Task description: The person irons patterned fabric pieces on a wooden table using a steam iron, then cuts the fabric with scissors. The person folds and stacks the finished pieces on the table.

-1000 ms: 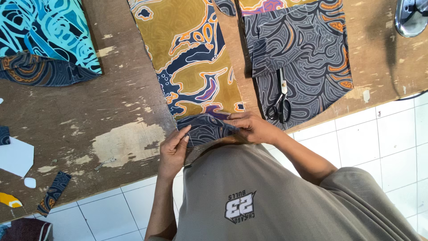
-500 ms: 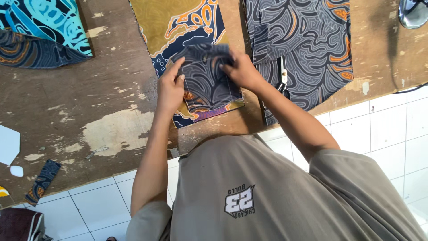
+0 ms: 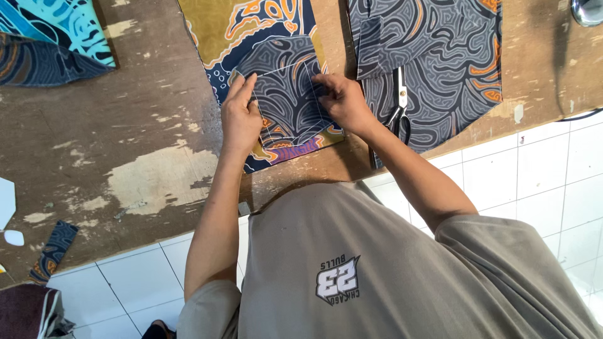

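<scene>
A small grey patterned fabric piece (image 3: 282, 81) with chalk lines lies on top of a long yellow, navy and orange batik cloth (image 3: 251, 28) on the worn wooden table (image 3: 125, 138). My left hand (image 3: 240, 116) pinches its left edge. My right hand (image 3: 339, 100) pinches its right edge. Both hands press the piece flat against the batik cloth below it.
Scissors (image 3: 400, 103) lie on a larger grey and orange patterned cloth (image 3: 433, 56) just right of my right hand. Turquoise and dark cloth (image 3: 50, 44) lies at the far left. A small fabric scrap (image 3: 53, 251) and white bits sit near the table's front-left edge. White floor tiles (image 3: 540, 182) lie below.
Both hands have lifted the small grey piece from the table's front edge and moved it away from me, onto the yellow batik cloth, spreading it flat there.
</scene>
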